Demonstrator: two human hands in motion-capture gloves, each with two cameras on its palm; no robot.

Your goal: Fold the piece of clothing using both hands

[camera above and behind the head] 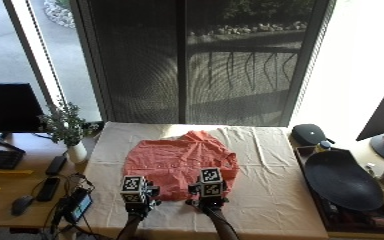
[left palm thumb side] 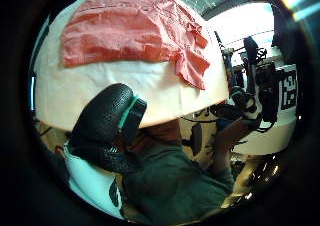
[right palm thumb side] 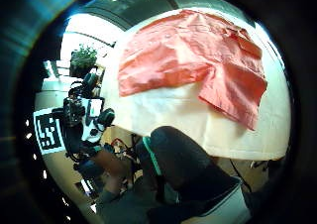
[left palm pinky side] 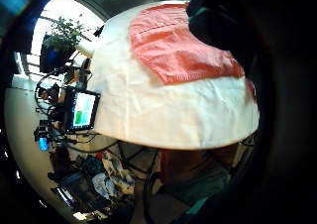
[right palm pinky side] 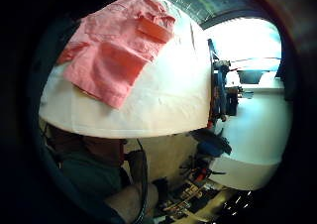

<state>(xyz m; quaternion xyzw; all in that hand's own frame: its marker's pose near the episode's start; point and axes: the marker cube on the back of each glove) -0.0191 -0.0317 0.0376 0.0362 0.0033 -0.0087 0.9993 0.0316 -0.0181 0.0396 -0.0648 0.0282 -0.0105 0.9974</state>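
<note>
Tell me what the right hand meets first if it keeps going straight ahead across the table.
Most likely the red shirt: the right hand sits at the near hem, forearm pointing up the table, so the cloth lies directly ahead. Its height above the cloth is unclear.

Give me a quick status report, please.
Left hand and right hand at shirt's near edge, grip unseen. Red shirt lies flat on the white cloth, partly folded. Nothing in the way.
</note>
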